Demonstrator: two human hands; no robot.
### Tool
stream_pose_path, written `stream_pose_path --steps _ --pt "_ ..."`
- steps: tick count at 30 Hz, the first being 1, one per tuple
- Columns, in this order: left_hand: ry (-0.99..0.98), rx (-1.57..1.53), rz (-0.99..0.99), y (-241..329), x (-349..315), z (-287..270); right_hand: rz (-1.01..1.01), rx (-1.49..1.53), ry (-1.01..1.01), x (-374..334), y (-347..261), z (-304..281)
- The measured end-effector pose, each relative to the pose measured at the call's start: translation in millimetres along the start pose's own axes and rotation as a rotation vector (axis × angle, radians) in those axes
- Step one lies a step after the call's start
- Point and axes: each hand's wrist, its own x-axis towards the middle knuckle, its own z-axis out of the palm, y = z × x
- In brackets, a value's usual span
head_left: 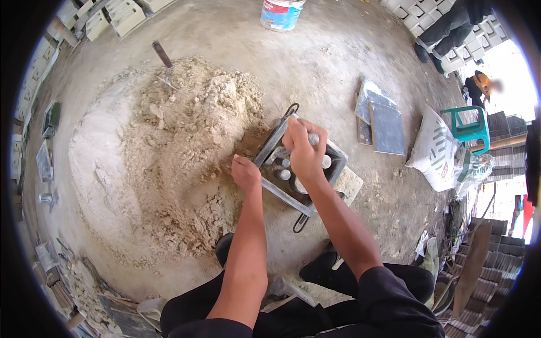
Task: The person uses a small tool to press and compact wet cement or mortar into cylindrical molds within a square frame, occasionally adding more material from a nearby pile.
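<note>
A square grey metal mould (278,192) with looped handles lies at a slant on the ground, with several round pegs standing inside it. Over it, my right hand (306,147) is closed around a handle with a rounded grey end (313,138); its lower part is mostly hidden by the hand. My left hand (247,172) is beside the mould's left corner, at the edge of a heap of pale, crumbly sandy mix (186,129). Its fingers are curled in, and I cannot see what they hold, if anything. A trowel (162,54) stands stuck in the heap's far side.
Flat grey plates (385,123) lie to the right, near a white sack (434,149) and a green stool (470,128). A bucket (281,14) stands at the far side. Cast blocks (121,17) are stacked far left. Two other people are at far right.
</note>
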Motion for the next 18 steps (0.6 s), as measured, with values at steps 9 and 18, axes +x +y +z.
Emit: stream_pose_path --steps 9,18 --pt "0.008 -0.037 0.007 -1.4 -5.4 3.7 -0.168 -0.082 -0.097 -13.4 13.8 -12.0" --pt "0.093 -0.062 0.002 2.9 -7.3 4.3 0.075 -0.006 -0.354 6.3 3.6 -41.3"
